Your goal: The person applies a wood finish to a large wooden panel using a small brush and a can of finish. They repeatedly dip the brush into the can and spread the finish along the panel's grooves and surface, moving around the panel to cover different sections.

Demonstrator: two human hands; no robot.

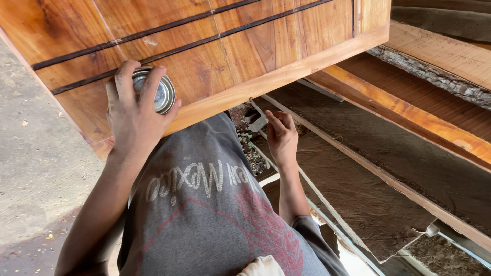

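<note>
Shirt (pixel 204 214) below, left hand (pixel 134 110) grips tin (pixel 158 92) on panel (pixel 215 46).

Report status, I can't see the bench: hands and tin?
Left hand grips tin on wood panel. Right hand empty, below panel edge. Nothing blocking.

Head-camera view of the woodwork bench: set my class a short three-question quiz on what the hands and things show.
1. True or false: the left hand grips a small round silver metal tin resting on the grooved varnished brown wooden panel.
2. Where is the right hand? A) on the tin B) below the panel's edge, near a thin pale wooden strip C) out of view
3. Fill in: the panel's dark grooves number ___.

Key: 1 true; 2 B; 3 two.
</note>
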